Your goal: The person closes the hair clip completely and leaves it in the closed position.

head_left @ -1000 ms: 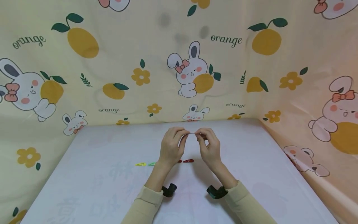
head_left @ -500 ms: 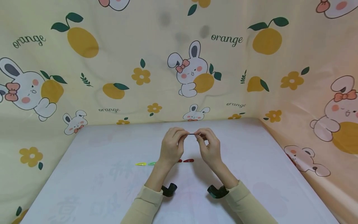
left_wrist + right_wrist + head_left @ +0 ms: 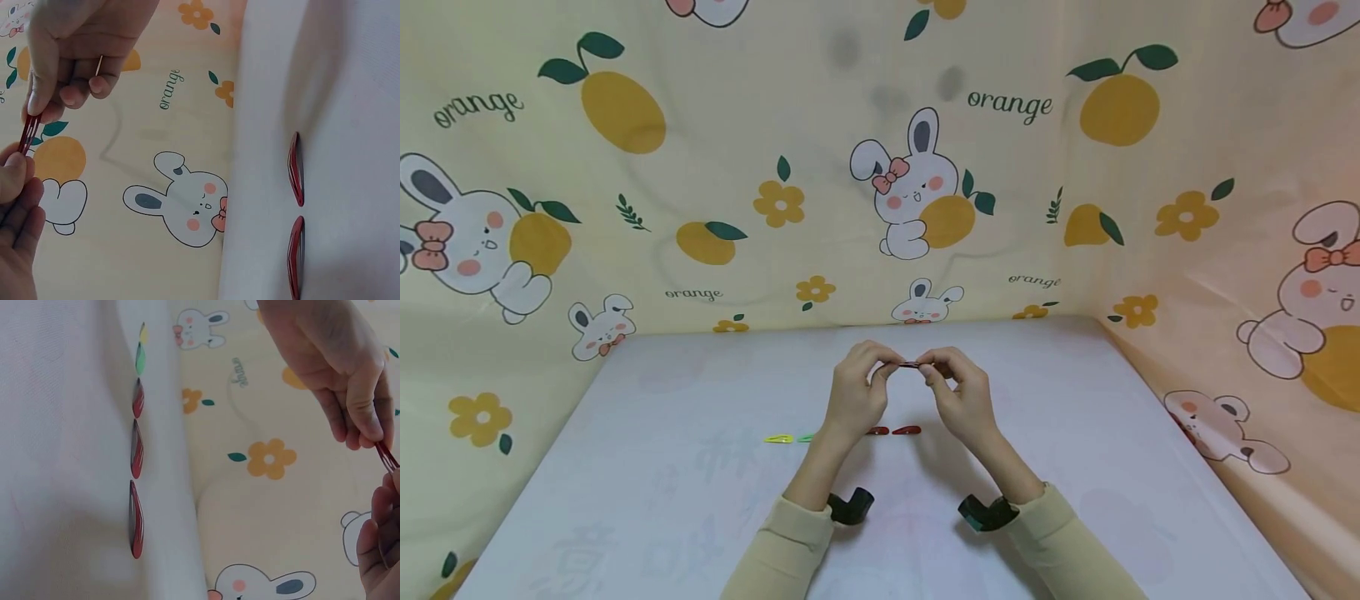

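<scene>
Centrally, above a white tabletop [image 3: 662, 467], the left hand [image 3: 856, 392] and the right hand [image 3: 961, 398] meet, each pinching one end of a single red hair clip [image 3: 912, 364] between thumb and fingertips; the clip is held in the air, clear of the surface, roughly level and spanning the small gap between the two hands. From the left wrist view the red hair clip [image 3: 27, 132] appears as a thin strip running between the fingers of both hands, and from the right wrist view it [image 3: 386, 455] shows at 3 o'clock in the frame, gripped from above and below. On the tabletop, at about 6 o'clock from the raised hands, a row of clips lies flat and end to end: a yellow clip [image 3: 778, 438] at the 9 o'clock end, a green clip [image 3: 806, 437] just beside it and partly hidden by the left wrist, then red clips [image 3: 906, 431] toward the 3 o'clock end. The right wrist view shows three red clips [image 3: 136, 451] in this line, the yellow and green ones beyond them. Both forearms wear cream sleeves [image 3: 790, 542], each with a dark wrist mount [image 3: 850, 507] at the cuff. A pale yellow curtain [image 3: 700, 167] printed with rabbits, oranges, flowers and the word "orange" closes the table on its 12 o'clock, 9 o'clock and 3 o'clock sides.
</scene>
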`<move>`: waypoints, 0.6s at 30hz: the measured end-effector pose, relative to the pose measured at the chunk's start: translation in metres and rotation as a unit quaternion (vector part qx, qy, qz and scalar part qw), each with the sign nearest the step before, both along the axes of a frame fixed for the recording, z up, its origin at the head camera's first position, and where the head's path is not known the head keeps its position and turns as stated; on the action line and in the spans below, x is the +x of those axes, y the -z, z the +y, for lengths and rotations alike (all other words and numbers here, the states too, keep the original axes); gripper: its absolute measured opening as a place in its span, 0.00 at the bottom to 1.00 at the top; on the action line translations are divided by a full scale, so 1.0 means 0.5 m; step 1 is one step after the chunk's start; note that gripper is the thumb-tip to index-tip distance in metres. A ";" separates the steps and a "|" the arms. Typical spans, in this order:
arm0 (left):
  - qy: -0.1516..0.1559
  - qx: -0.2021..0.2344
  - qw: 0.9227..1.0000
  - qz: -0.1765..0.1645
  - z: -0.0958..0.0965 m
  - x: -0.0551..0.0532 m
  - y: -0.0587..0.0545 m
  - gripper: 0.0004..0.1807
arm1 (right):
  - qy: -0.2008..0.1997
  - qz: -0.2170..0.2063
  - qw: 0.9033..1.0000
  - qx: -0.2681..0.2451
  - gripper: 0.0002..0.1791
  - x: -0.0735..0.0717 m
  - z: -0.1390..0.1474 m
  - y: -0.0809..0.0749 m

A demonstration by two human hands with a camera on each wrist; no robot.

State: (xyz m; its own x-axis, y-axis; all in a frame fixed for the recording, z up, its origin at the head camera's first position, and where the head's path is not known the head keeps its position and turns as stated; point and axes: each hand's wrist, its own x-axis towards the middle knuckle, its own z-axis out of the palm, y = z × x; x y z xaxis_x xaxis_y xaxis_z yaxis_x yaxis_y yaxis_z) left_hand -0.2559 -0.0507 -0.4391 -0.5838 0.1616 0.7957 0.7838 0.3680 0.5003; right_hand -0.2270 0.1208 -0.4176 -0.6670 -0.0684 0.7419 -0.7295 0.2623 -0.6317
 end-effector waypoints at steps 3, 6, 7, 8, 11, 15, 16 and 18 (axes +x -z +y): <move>0.009 0.007 1.000 -0.020 -0.002 0.000 0.001 0.03 | -0.002 -0.014 1.000 -0.008 0.06 -0.018 0.005 0.024; 0.018 0.022 0.999 -0.032 -0.001 0.001 0.000 0.05 | -0.007 -0.035 0.999 -0.014 0.07 -0.036 0.014 0.047; 0.024 0.031 0.999 -0.037 0.000 0.001 -0.001 0.05 | -0.015 -0.051 0.998 -0.023 0.07 -0.041 0.017 0.054; 0.029 0.039 0.998 -0.044 0.001 0.001 -0.001 0.06 | -0.023 -0.071 0.997 -0.032 0.05 -0.041 0.018 0.054; 0.047 0.070 0.994 -0.072 0.005 0.002 0.000 0.06 | -0.053 -0.137 0.986 -0.073 0.03 -0.039 0.021 0.050; 0.054 0.090 0.990 -0.091 0.008 0.002 0.003 0.04 | -0.073 -0.198 0.971 -0.117 0.07 -0.038 0.025 0.044; 0.051 0.089 0.991 -0.090 0.009 0.002 0.003 0.04 | -0.071 -0.207 0.968 -0.121 0.08 -0.038 0.026 0.044; 0.045 0.081 0.992 -0.082 0.011 0.002 0.004 0.04 | -0.065 -0.220 0.965 -0.125 0.08 -0.038 0.028 0.042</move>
